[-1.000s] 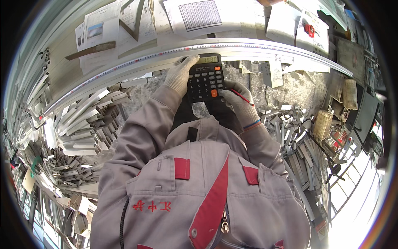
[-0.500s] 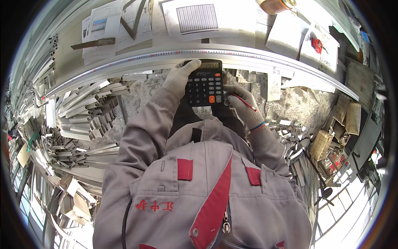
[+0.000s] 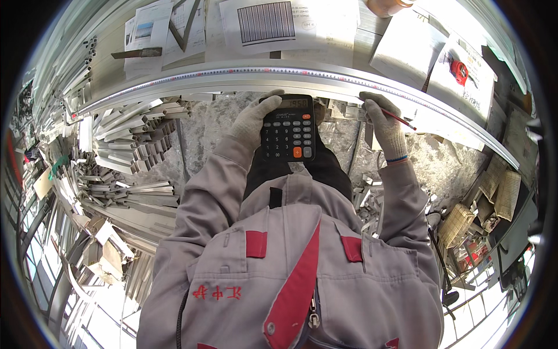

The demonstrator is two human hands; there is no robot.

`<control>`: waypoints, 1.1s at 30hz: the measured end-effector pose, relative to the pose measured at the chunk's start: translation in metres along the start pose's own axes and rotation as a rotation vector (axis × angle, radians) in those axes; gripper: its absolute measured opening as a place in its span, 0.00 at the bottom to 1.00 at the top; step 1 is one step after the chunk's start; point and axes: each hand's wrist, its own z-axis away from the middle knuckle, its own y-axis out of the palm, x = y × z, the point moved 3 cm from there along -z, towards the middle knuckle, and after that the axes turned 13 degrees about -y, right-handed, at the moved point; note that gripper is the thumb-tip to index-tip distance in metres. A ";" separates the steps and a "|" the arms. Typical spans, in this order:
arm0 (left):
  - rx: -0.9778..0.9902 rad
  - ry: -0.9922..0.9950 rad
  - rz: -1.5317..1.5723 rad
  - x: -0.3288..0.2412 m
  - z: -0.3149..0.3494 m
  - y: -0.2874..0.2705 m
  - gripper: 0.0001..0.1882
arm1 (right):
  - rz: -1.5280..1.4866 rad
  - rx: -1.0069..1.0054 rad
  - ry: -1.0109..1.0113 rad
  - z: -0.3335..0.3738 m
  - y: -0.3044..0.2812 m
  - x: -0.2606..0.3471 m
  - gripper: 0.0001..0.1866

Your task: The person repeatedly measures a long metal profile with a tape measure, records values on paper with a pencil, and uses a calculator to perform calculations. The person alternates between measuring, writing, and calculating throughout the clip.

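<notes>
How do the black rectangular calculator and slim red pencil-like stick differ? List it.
Size: the black rectangular calculator is broad; the slim red pencil-like stick is far narrower.
Look: the calculator is black with orange keys; the stick is mainly red.
Pose: the calculator's long sides run nearly up and down the picture; the stick slants down rightward.
Both are held, in the left hand and right hand respectively.

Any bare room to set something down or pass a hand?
Bench shows bare left of the left papers, above the ruler strip; a narrow patch separates middle papers from right papers. Hand room: between calculator and right hand. Crowded: left floor, heaped with metal profiles.
</notes>
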 end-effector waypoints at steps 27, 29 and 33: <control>-0.012 -0.125 -0.161 -0.023 -0.035 -0.038 0.16 | -0.025 0.097 0.015 -0.099 0.105 -0.024 0.14; -0.024 -0.098 -0.193 -0.027 -0.037 -0.041 0.15 | -0.009 0.110 -0.009 -0.103 0.111 -0.027 0.13; -0.043 -0.135 -0.236 -0.029 -0.041 -0.045 0.17 | -0.013 0.122 -0.089 -0.107 0.127 -0.026 0.12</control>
